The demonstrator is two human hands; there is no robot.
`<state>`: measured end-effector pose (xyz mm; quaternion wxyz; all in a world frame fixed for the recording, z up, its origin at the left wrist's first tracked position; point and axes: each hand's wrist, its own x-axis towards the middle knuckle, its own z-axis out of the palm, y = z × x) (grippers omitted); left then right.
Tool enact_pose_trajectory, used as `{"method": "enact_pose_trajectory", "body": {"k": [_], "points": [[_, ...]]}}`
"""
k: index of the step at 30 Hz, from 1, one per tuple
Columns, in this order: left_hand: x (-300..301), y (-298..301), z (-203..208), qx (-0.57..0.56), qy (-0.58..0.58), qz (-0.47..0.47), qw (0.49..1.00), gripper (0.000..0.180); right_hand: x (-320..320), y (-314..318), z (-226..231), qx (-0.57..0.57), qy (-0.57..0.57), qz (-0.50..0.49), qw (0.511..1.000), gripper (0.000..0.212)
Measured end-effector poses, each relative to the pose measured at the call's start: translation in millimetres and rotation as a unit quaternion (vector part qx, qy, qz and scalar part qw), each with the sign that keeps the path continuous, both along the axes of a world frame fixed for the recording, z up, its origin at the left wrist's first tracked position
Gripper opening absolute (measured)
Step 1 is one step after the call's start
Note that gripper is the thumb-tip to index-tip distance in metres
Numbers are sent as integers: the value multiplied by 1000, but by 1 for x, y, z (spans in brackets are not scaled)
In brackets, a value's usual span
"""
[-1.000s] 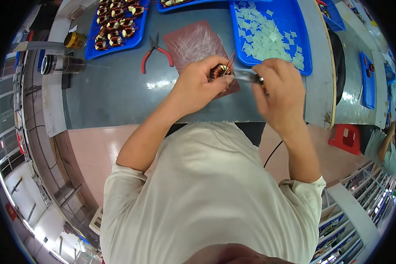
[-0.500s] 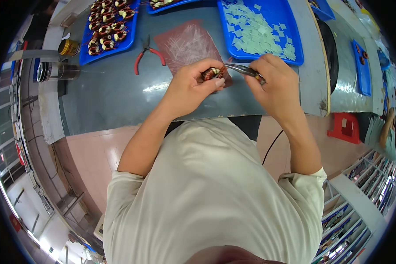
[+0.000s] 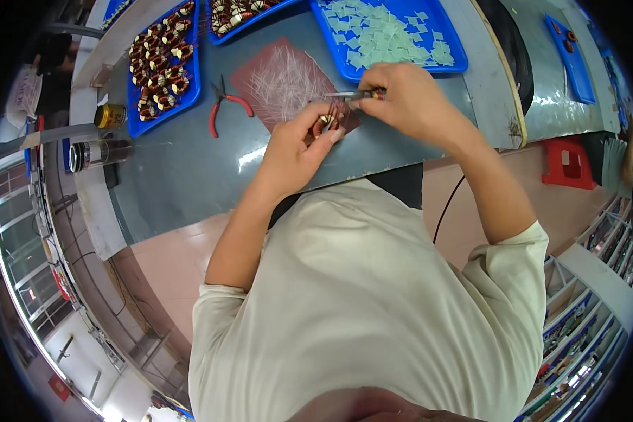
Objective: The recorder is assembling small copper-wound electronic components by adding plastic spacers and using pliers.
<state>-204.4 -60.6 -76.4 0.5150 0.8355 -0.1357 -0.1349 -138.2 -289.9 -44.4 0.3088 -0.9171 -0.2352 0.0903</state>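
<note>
Left grip [image 3: 292, 156] on wound coil [image 3: 322, 126], well inside bench's front edge [image 3: 190, 221]

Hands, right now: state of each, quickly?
Left hand: closed, holding a wire-wound coil.
Right hand: closed, holding a metal-tipped hand tool.

one held coil [image 3: 323, 126] — two jars [image 3: 110, 116]

A loose, pale cream shirt [image 3: 373, 302] is worn, its front creased by soft folds. The left sleeve [image 3: 218, 313] and right sleeve [image 3: 510, 271] are ended near the elbows, the right one bunched. Both forearms, the left hand [image 3: 293, 153] and the right hand [image 3: 416, 104] are left bare.
</note>
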Motion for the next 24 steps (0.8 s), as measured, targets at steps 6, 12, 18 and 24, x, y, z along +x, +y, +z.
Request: {"method": "enact_pose_trajectory", "body": {"k": [6, 12, 18, 24], "points": [[5, 5, 6, -319, 206, 82, 922, 26, -1, 7, 15, 55, -94, 24, 994, 24], [7, 19, 18, -406, 234, 69, 881, 27, -18, 5, 5, 164, 31, -100, 981, 24], [6, 23, 25, -446, 273, 12, 852, 31, -23, 15, -6, 213, 72, -62, 973, 22], [8, 21, 22, -443, 274, -46, 852, 33, -26, 15, -4, 245, 124, -28, 961, 19]]}}
